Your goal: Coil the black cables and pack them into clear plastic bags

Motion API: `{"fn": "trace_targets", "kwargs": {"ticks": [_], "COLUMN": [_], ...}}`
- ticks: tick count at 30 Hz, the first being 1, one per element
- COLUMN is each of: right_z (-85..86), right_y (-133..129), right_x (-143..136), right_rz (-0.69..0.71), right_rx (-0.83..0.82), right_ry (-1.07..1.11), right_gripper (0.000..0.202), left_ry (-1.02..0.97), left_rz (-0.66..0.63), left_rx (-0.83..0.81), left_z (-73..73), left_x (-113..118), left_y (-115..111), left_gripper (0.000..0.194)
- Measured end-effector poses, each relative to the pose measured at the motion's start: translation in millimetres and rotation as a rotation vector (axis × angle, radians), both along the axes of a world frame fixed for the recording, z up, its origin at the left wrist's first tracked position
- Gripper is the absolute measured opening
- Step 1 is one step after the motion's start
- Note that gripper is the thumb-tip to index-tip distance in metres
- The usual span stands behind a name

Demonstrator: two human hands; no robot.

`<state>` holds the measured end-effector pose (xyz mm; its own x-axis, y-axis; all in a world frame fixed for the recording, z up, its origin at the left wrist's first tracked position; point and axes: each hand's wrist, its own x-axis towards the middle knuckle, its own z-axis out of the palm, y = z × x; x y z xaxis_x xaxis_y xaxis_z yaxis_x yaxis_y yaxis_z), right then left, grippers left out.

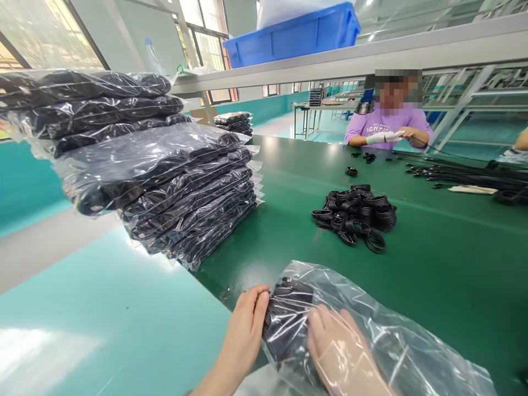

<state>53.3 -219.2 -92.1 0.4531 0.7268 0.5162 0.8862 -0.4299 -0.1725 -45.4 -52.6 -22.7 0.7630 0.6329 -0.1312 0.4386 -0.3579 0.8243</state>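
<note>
On the near edge of the green table lies a clear plastic bag [396,324] with a row of black coiled cables [289,313] at its left end. My left hand [247,319] is outside the bag, fingers together and closed against its left end. Inside the bag is my right hand [336,346], seen through the film, its curled fingers on the right side of the coils. The fingertips of the right hand are partly hidden. Farther off sits a loose pile of black coiled cables [357,214].
Stacked bags of black cables [185,187] rise at the left table edge. At the right lie long black cables [466,176] on the green table [433,264]. A person in a purple shirt [390,124] sits opposite. Overhead, a shelf [412,52] carries a blue bin [292,38].
</note>
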Motion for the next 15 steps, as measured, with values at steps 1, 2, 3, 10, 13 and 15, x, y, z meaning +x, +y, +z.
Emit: {"fn": "trace_targets", "kwargs": {"ticks": [1, 2, 3, 10, 13, 15], "right_z": [-1.6, -2.0, -1.2, 9.0, 7.8, 9.0], "right_y": [-1.7, -2.9, -3.7, 4.2, 6.4, 6.7], "right_x": [-0.3, -0.3, 0.4, 17.5, 22.3, 23.1], "right_rz": [-0.052, -0.105, -0.145, -0.127, -0.159, -0.143], "right_rx": [0.013, 0.010, -0.013, 0.000, 0.036, 0.025], "right_ry": [-0.059, -0.098, -0.117, 0.042, 0.323, 0.439], "right_gripper": [0.042, 0.048, 0.053, 0.062, 0.043, 0.039], "left_ry": [-0.009, -0.016, -0.021, -0.060, -0.213, -0.275], "left_rz": [-0.005, -0.010, -0.013, -0.005, -0.017, -0.138], "left_rx": [0.001, 0.005, 0.011, 0.037, 0.187, 0.339], "left_z": [-1.3, -2.3, -2.9, -11.5, -29.9, -44.2], "left_x": [-1.4, -2.6, -3.5, -10.5, -25.3, -36.6], "left_y": [0.2, 0.6, 1.0, -4.5, -12.5, -17.6], "left_gripper": [0.040, 0.040, 0.039, 0.040, 0.054, 0.071]}}
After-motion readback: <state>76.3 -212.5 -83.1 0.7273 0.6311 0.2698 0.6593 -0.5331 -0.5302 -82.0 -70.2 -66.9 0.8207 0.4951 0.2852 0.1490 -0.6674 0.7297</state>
